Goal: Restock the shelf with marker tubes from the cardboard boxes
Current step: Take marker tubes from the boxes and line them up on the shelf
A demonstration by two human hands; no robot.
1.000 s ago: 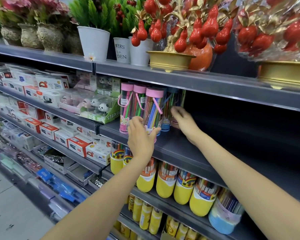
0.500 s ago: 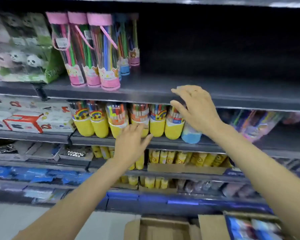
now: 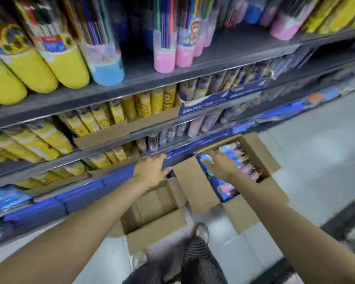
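Two open cardboard boxes stand on the floor below the shelves. The right box [image 3: 271, 160] holds marker tubes [image 3: 244, 162] with blue and pink ends, lying on their sides. My right hand [image 3: 219, 166] reaches down into it, fingers spread over the tubes, holding nothing that I can see. My left hand [image 3: 152, 171] hovers with straight fingers above the left box [image 3: 152, 206], close to the lowest blue shelf edge. The left box looks bare inside. The picture is blurred by motion.
Pink-based marker tubes [image 3: 172, 56] stand on a grey shelf [image 3: 230, 48], with yellow-based tubes [image 3: 49, 64] and a blue-based one [image 3: 107, 68] to their left. Lower shelves hold yellow packs [image 3: 119, 113]. My shoe [image 3: 201, 232] stands on the light floor between the boxes.
The view has swung down from the upper shelves to the floor boxes. Both hands dropped from shelf height; the right one now reaches into the box of tubes.
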